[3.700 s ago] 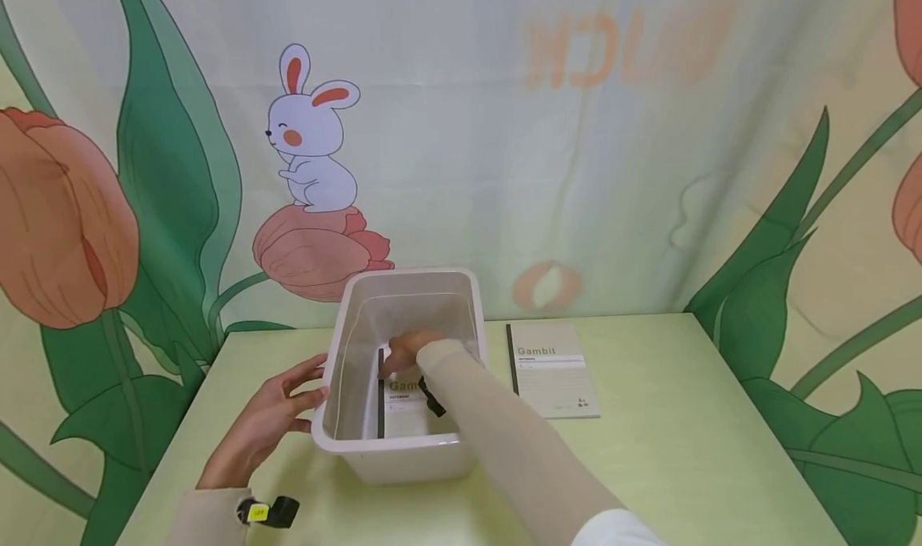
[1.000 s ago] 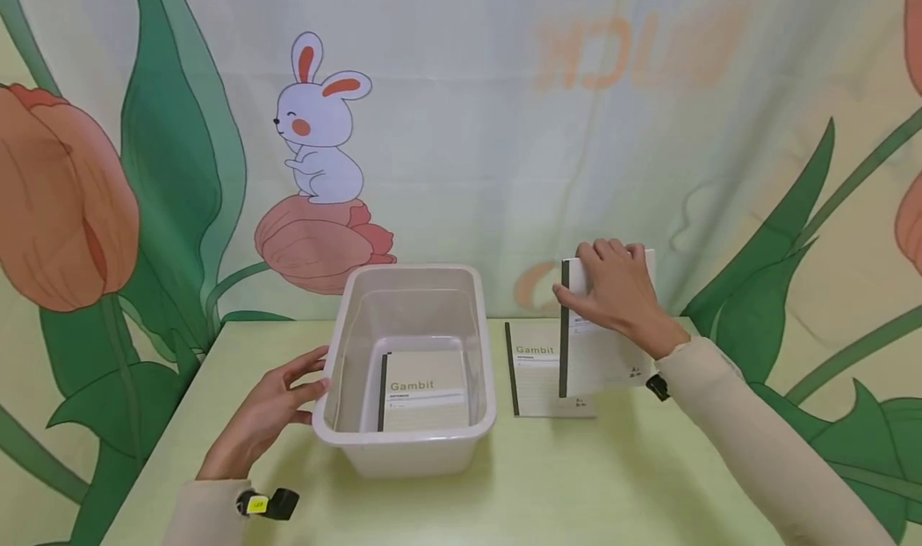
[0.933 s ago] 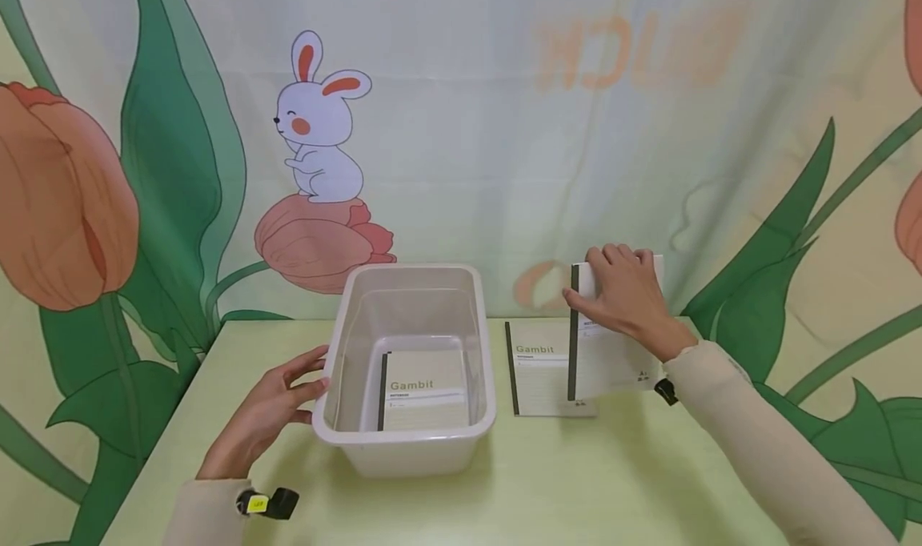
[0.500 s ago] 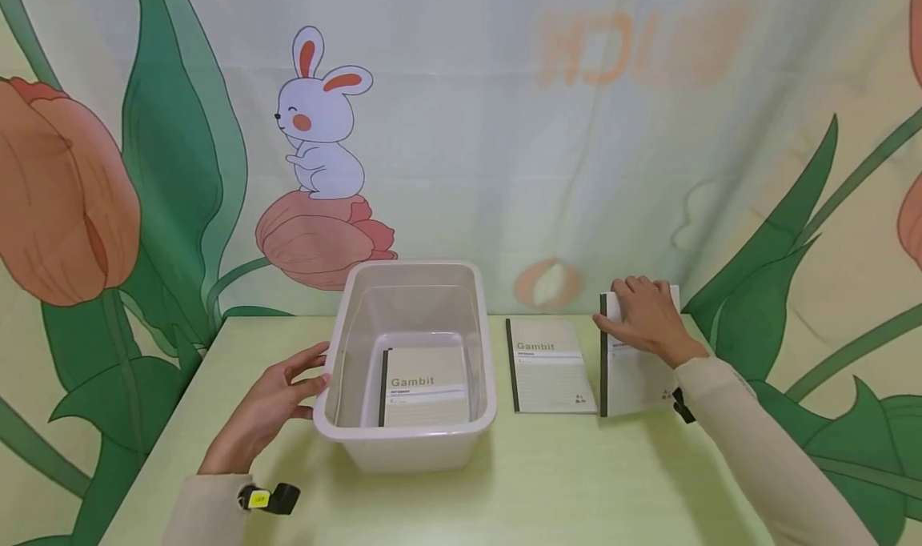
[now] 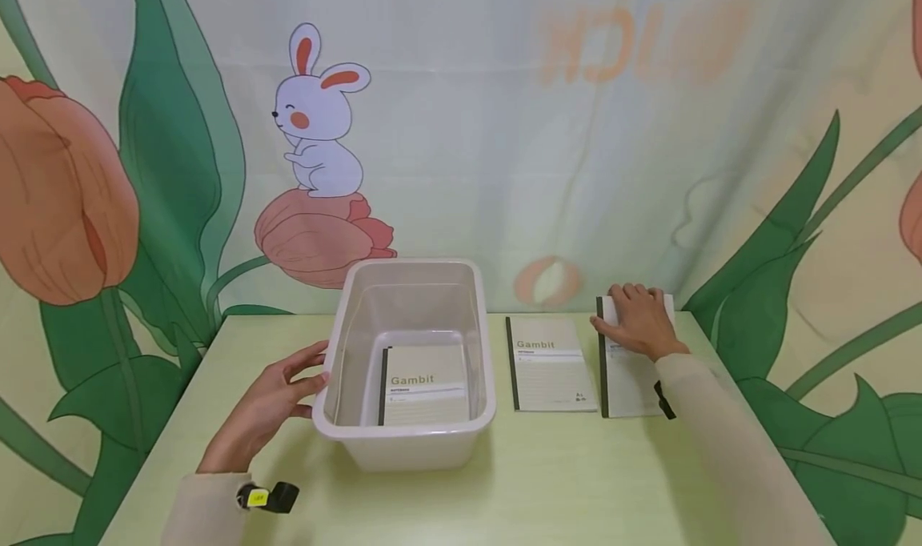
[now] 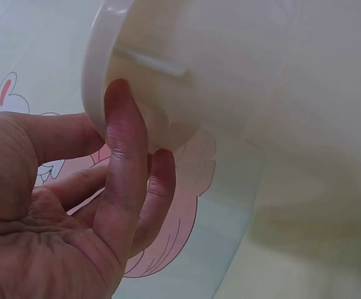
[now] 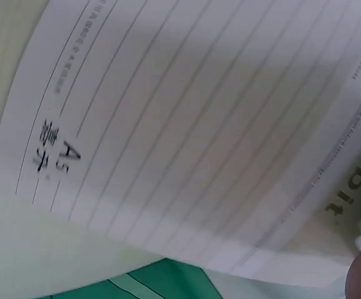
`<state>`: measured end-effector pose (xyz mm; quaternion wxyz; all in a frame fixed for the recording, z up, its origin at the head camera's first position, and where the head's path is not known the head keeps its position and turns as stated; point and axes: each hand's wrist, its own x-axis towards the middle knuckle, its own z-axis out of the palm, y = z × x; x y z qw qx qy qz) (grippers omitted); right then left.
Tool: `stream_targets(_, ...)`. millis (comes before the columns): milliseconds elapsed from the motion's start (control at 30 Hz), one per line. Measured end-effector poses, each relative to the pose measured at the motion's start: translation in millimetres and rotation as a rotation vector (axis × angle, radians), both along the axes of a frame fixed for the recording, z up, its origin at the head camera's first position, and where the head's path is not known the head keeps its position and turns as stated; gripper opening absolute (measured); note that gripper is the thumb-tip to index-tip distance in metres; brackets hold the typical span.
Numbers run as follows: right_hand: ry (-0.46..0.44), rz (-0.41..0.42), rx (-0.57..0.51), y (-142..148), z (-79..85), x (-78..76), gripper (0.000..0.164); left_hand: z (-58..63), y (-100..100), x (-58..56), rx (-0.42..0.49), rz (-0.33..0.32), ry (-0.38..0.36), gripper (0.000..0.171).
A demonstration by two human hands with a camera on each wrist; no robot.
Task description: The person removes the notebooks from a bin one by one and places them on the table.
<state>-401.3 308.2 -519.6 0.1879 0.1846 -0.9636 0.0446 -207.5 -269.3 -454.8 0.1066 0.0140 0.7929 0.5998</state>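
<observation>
At the right of the head view, my right hand (image 5: 639,322) holds a Gambit notebook (image 5: 634,386) by its top end, thumb at the dark spine and fingers over the far edge. The notebook's lower edge is down at the table; its lined cover (image 7: 168,137), marked A5, fills the right wrist view. My left hand (image 5: 277,398) grips the left rim of a pale plastic tub (image 5: 403,450). In the left wrist view, its fingers (image 6: 125,149) reach under that rim (image 6: 102,50). Inside the tub, a Gambit notebook (image 5: 425,374) lies face up on the floor.
Between the tub and my right hand, another Gambit notebook (image 5: 551,374) lies flat on the light green table (image 5: 562,482). A curtain (image 5: 461,130) printed with tulips and a rabbit hangs right behind the table's back edge.
My right hand came out of the tub, then carried a raised notebook right and down to the table, beside the flat one. My left hand stays at the tub's rim.
</observation>
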Motion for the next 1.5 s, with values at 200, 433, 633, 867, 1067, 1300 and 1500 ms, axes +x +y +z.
stream_targets(200,-0.05,-0.023,-0.04,0,-13.8,-8.4,0.059,-2.6,1,-0.4,0.006,0.01,-0.012,0.064)
stream_targets(433,-0.079,-0.054,-0.045,3,-31.3,-10.5,0.06,-4.0,7,-1.4,0.014,-0.007,-0.006,0.063)
stream_targets(633,-0.188,-0.09,-0.066,-4,-33.8,-10.3,0.063,-3.2,8,-1.0,0.009,-0.013,0.008,0.063)
stream_targets(867,-0.199,-0.095,-0.045,-11,-24.0,-5.4,0.056,-3.8,8,-1.6,0.002,0.006,-0.004,0.062)
stream_targets(1067,-0.104,-0.037,-0.076,-14,-1.3,4.4,0.048,-3.3,6,-0.5,0.007,0.018,-0.018,0.064)
stream_targets(1300,-0.003,-0.003,-0.074,-22,30.7,14.4,0.046,-1.3,2,0.5,-0.002,0.025,-0.007,0.064)
stream_targets(1500,0.088,0.048,-0.085,-31,49.2,18.8,0.043,-2.2,1,1.5,-0.005,0.029,-0.016,0.065)
